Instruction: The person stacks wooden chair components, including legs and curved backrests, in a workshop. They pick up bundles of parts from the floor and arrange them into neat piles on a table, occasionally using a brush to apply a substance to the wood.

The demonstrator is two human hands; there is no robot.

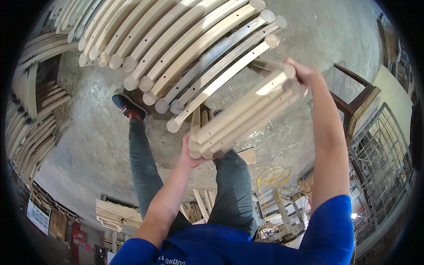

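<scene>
Between my two hands is a bundle of several pale wooden rails (243, 114) with small drilled holes, held at a slant and slightly blurred. My left hand (193, 155) is wrapped round its lower end, close to my knee. At the upper end, my right hand (302, 74) grips the rails from the outer side; some of its fingers are hidden behind the wood. Just beyond the bundle, a long row of curved wooden rails (174, 70) with rounded ends lies side by side, raised off the floor.
More curved pieces are stacked along the left (33, 137). A dark wooden frame (360, 106) and a metal grid (382, 154) stand at the right. A yellow cable (274, 176) lies coiled on the concrete floor (95, 132). Flat boards (115, 214) are piled behind my legs.
</scene>
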